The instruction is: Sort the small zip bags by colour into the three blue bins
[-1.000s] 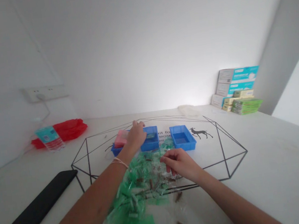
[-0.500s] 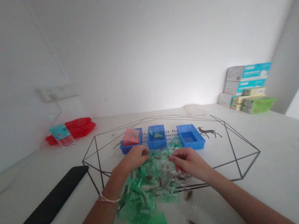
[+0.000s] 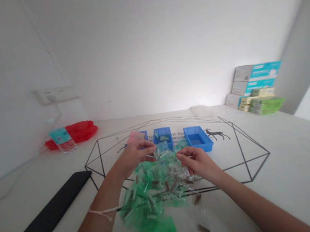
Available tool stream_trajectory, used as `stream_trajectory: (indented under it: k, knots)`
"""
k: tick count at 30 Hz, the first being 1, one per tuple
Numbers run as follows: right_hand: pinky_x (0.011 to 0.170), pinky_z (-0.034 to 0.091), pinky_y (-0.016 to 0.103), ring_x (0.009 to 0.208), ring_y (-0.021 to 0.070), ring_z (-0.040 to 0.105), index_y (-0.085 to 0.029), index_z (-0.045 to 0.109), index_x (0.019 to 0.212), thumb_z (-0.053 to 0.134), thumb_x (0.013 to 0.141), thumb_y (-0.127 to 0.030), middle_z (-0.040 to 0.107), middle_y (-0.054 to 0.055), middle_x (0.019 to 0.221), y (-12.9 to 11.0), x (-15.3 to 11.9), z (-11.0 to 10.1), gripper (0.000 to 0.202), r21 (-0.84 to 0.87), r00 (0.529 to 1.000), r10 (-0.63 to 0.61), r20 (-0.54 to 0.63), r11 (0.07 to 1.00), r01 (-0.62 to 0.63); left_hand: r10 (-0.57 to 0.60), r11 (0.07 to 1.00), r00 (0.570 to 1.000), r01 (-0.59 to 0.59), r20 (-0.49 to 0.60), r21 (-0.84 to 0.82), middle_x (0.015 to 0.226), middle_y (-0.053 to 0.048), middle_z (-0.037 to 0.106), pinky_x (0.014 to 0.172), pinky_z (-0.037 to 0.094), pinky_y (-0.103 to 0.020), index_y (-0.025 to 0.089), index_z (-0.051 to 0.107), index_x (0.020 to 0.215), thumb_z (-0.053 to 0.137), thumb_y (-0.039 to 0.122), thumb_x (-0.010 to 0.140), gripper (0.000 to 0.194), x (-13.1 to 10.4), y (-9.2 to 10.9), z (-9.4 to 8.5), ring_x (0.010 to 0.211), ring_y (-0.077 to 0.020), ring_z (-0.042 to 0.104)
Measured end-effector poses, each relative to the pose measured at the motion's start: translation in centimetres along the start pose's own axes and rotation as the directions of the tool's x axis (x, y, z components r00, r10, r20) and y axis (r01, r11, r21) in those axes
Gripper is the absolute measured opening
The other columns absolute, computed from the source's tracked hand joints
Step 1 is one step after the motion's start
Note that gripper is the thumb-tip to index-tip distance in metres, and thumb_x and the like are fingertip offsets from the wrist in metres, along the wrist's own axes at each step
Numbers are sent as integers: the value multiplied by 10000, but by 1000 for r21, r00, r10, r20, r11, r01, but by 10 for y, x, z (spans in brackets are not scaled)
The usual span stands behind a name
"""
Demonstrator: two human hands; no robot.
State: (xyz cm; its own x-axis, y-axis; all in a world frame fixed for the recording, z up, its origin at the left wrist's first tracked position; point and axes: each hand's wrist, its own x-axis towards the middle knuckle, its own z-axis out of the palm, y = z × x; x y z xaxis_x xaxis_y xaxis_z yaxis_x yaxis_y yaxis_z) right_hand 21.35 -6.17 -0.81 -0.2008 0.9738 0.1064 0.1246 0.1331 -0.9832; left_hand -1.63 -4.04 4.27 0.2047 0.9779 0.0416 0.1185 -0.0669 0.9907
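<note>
My left hand (image 3: 137, 156) is closed with thumb and fingers on a small clear plastic bag (image 3: 162, 149) that has small pale pieces in it. The bag hangs just in front of the middle blue tray. Facing it, my right hand (image 3: 195, 159) has thumb and forefinger pinched together close to the bag's right side; what lies between them is too small to make out. Beneath both hands spreads a pile of clear and green plastic bags (image 3: 150, 192) holding small brown and pale pieces. Two bagged brown pieces (image 3: 204, 229) lie apart at the pile's right.
Behind the pile are a blue tray (image 3: 145, 133) with pink packets, a middle blue tray (image 3: 169, 136) with a few small bags, and a right blue tray (image 3: 210, 145). A black slab (image 3: 58, 203), bottle (image 3: 63, 139) and red bag (image 3: 82, 131) lie left. Boxes (image 3: 255, 86) stack at right.
My left hand has risen slightly and now shows a clear bag at its fingertips. My right hand has shifted a little to the right, still pinched. The view has tilted slightly.
</note>
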Motion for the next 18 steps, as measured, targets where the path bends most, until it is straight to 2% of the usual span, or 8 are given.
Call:
stream_trajectory:
  k: [3,6,13,18]
  knots:
    - [357,317,205,367,67,438,-175,658,843,723,718,-536,580,-45,584,1,1,0,387,55,998,37,59,998,-40,-97,995,991,100,95,-29,755,-38,676,682,572,-342,136,724,786,875,365,580,344,-2,-5,18,669,-153,635]
    - [376,330,197,394,62,448,-168,628,713,737,705,-541,570,-40,557,2,1,-2,389,87,988,75,135,992,-87,-152,986,985,156,78,-52,768,-37,678,669,556,-321,138,727,824,872,351,597,344,0,-12,29,677,-148,636]
    - [369,313,189,374,52,450,-165,608,686,763,704,-496,555,-57,519,0,-2,-3,366,167,980,141,139,972,-164,-183,982,980,186,84,-40,735,-26,688,626,544,-288,136,736,818,878,325,579,336,4,-20,32,656,-145,640]
    - [351,333,205,358,91,511,-181,635,820,775,700,-527,644,-25,549,-3,-2,-5,392,181,978,158,134,967,-180,-192,975,975,202,112,-94,766,-48,729,753,558,-307,136,738,776,862,346,628,285,3,-16,35,694,-149,674]
